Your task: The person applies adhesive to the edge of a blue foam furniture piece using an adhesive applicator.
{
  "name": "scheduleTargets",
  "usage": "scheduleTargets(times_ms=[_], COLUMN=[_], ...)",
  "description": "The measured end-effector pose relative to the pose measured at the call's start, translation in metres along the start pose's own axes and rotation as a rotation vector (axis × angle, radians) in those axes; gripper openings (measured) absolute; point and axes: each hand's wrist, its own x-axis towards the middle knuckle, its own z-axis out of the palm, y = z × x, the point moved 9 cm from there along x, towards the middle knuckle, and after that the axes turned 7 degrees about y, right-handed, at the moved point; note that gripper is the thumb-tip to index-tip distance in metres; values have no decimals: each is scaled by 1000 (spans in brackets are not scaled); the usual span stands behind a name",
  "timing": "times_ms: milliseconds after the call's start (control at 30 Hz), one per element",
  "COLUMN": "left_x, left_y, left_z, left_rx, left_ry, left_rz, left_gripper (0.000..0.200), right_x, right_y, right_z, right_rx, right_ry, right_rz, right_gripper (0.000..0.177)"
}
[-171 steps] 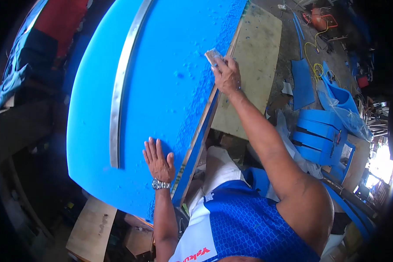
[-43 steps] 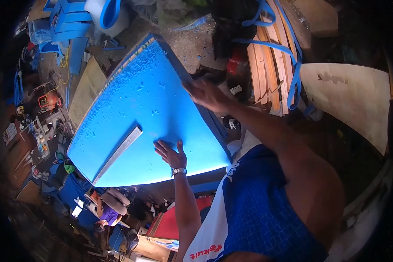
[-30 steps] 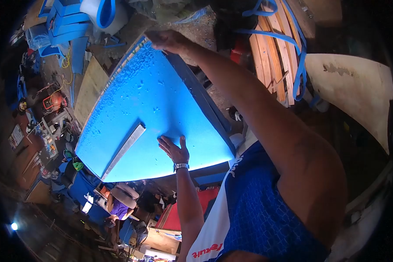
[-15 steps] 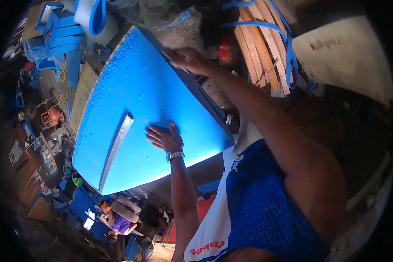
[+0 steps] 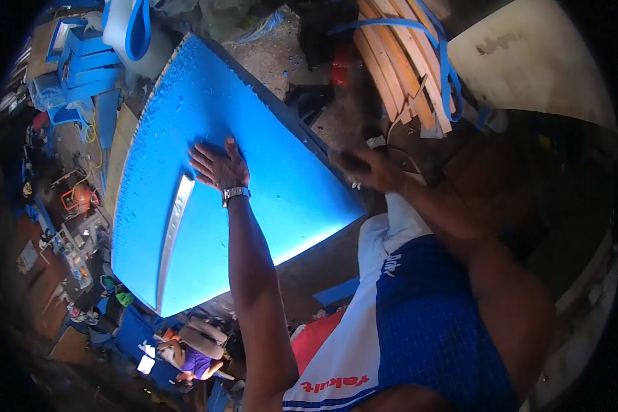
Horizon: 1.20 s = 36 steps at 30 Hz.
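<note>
A large blue panel (image 5: 254, 185) with a tapered top fills the middle left, its surface marked with small bumps. My left hand (image 5: 216, 165), with a metal watch at the wrist, lies on it with fingers spread. Just below those fingers, a narrow silvery strip (image 5: 174, 240) runs down the panel. My right hand (image 5: 367, 168) is off the panel's dark right edge, near its lower corner. Motion blurs its fingers, and whether they hold anything is unclear.
Wooden slats (image 5: 398, 62) with blue straps lie at the top right, beside a pale sheet (image 5: 529, 62). Blue pieces (image 5: 89, 62) are stacked at the upper left. A person in purple (image 5: 196, 362) is at the bottom left, near a red surface (image 5: 316, 336).
My left hand has slid up and left across the panel, to the top of the strip. My right hand has moved down and right along the dark edge, away from the upper part.
</note>
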Motion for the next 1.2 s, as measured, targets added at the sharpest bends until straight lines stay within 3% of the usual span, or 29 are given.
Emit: scheduleTargets(times_ms=[67, 100, 167, 233, 267, 367, 400, 500, 567, 667, 700, 767, 800, 867, 967, 1000, 1033, 1133, 1200], left_x=[11, 9, 9, 8, 7, 6, 6, 6, 7, 7, 6, 8, 7, 11, 11, 10, 11, 6, 10], left_y=[6, 7, 2, 2, 1, 1, -1, 3, 6, 10, 8, 6, 1, 0, -2, -3, -5, -1, 3], left_z=[1, 0, 1, 1, 1, 2, 2, 1, 1, 1, -1, 3, 3, 5, 11, 13, 10, 1, 2], left_rx=[16, 15, 16, 1, -2, 4, 0, 20, 21, 32, 40, 42, 47, 74, 84, 84, 89, 36, 48], left_ry=[-1, 0, 1, 3, 9, 13, 13, -10, -10, -12, -17, -14, -15, 7, 18, 26, 35, 51, 60], left_rz=[-30, -42, -53, -64, -53, -44, -53, -53, -51, -46, -48, -38, -37, -20, -22, -22, -18, -34, -23], left_gripper=[103, 103, 103, 104, 107, 111, 111, 108, 107, 104, 103, 100, 99, 96, 95, 95, 95, 97, 99], right_x=[86, 135, 225, 287, 295, 232, 216, 60, -40, -40, 3, 101, 138, 179, 127, 92, 49, -81, -98], right_y=[4, -21, -79, -72, -62, -75, -42, -21, 6, 28, 10, -14, -38, -43, -50, -46, -32, 8, 30], right_z=[7, 7, 18, 51, 57, 45, 81, 39, 16, 19, 11, 22, 23, 34, 30, 35, 28, 19, 23], right_rx=[188, 82, 222, 485, 227, 250, 581, 249, 27, 193, 167, 209, 289, -44, 165, 368, 257, 36, 200], right_ry=[125, 192, 79, 7, -69, -27, -300, -125, -34, -92, 69, 87, 81, 208, 123, -79, 97, -38, 68], right_rz=[-76, -110, -202, -235, -91, 286, 36, -47, -49, 182, -55, -124, -177, -438, -290, 90, -110, 113, 39], right_gripper=[47, 42, 32, 39, 40, 38, 38, 32, 59, 62, 55, 34, 32, 36, 38, 37, 35, 45, 45])
